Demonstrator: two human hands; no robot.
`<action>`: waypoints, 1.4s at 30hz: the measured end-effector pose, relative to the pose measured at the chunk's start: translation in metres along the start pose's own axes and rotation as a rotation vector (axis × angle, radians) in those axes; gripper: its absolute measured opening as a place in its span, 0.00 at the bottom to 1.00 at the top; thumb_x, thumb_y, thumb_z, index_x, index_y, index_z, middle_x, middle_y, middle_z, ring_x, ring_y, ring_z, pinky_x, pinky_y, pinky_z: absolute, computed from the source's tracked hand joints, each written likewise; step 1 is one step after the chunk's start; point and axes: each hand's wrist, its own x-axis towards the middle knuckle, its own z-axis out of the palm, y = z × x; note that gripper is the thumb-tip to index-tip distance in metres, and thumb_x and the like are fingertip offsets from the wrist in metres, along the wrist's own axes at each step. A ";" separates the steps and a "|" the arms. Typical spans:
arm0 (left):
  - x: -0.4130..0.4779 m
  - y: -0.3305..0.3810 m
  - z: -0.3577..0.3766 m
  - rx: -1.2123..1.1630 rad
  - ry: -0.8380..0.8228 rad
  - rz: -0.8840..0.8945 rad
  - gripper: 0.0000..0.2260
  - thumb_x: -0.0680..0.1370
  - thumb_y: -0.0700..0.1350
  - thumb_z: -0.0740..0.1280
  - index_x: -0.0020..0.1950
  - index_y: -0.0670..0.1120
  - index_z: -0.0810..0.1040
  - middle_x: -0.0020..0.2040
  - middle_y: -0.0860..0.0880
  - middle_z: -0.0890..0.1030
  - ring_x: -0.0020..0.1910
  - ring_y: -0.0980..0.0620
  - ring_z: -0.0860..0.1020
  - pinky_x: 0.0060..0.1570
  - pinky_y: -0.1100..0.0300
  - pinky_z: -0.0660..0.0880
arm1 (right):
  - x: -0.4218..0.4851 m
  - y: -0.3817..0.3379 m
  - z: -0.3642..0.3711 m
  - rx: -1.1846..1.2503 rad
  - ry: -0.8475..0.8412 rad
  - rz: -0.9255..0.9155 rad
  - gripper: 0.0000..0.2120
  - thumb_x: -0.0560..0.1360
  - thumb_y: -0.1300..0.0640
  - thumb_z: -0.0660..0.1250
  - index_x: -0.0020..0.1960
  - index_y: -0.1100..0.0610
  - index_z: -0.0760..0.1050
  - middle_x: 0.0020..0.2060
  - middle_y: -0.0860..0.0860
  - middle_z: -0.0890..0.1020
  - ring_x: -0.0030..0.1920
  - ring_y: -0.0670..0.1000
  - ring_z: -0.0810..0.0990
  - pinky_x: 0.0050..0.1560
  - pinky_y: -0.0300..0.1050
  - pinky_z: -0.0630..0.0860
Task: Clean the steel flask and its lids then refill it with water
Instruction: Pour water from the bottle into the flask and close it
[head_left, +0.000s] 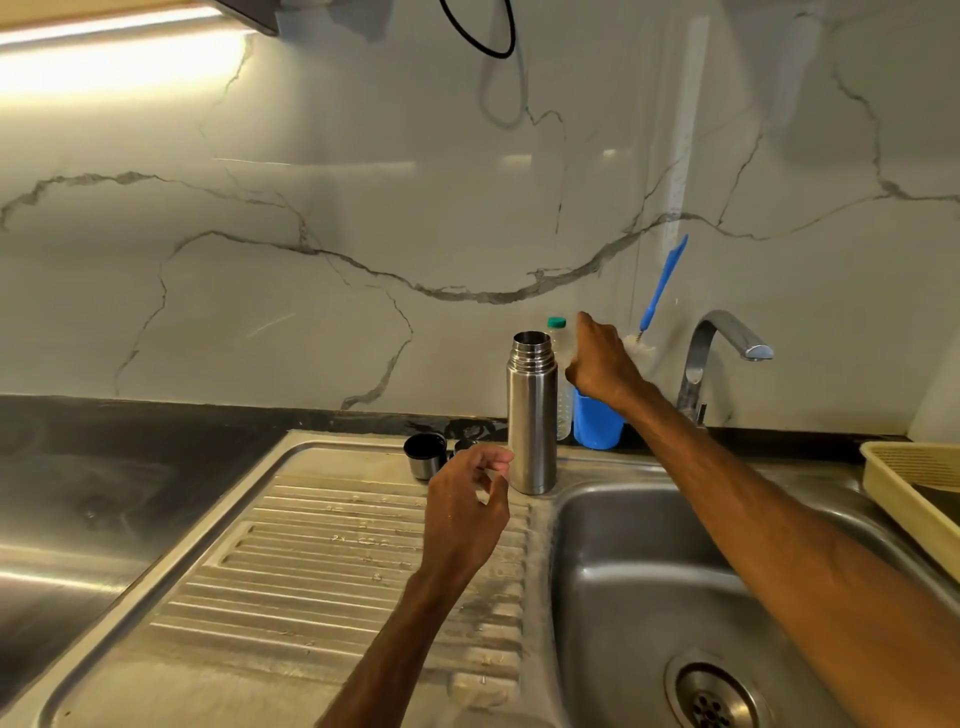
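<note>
silver flask (531, 415), blue cup (597, 423), grey-veined white wall (363, 208)

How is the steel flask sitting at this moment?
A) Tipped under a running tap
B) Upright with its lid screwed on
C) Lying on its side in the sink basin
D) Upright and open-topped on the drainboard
D: the steel flask stands upright on the drainboard beside the basin, its threaded mouth uncovered, with both lids set down to its left.

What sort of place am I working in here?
Most likely a home kitchen: a steel sink with ribbed drainboard, a tap against the marble-look backsplash, and a yellow dish basket at right.
</note>
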 end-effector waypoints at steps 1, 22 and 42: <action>0.001 0.000 -0.001 0.004 0.018 -0.008 0.09 0.78 0.41 0.74 0.56 0.51 0.82 0.50 0.55 0.83 0.43 0.62 0.80 0.43 0.74 0.76 | -0.010 -0.003 -0.004 0.027 0.026 -0.005 0.26 0.74 0.66 0.71 0.69 0.62 0.65 0.61 0.61 0.77 0.59 0.59 0.77 0.51 0.45 0.74; 0.000 -0.009 -0.013 0.116 0.145 -0.131 0.13 0.76 0.38 0.73 0.58 0.50 0.80 0.54 0.54 0.82 0.52 0.54 0.81 0.50 0.56 0.80 | -0.069 -0.027 0.082 0.482 0.102 0.266 0.37 0.62 0.49 0.84 0.65 0.58 0.71 0.56 0.53 0.82 0.54 0.54 0.83 0.49 0.42 0.76; 0.080 0.000 0.018 1.632 -0.786 0.556 0.17 0.83 0.47 0.65 0.72 0.49 0.74 0.73 0.44 0.74 0.73 0.43 0.67 0.69 0.48 0.66 | -0.194 0.049 -0.008 0.476 0.037 0.205 0.36 0.57 0.50 0.86 0.60 0.51 0.75 0.50 0.44 0.81 0.47 0.43 0.80 0.45 0.32 0.73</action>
